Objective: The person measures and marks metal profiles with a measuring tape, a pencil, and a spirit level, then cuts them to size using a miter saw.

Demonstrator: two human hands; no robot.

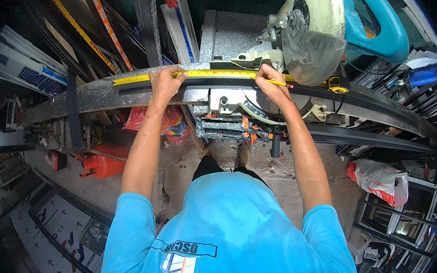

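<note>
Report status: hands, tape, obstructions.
Left hand on tape. Right hand gripping pencil, tip at tape. Tape extended along black bar. Saw close by right hand.

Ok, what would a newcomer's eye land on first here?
Probably the big saw with the teal handle, upper right. Then the yellow tape measure stretched across the dark strip, left hand on it, right hand holding a pencil near it. Lower left, a red cylinder on the floor.
</note>
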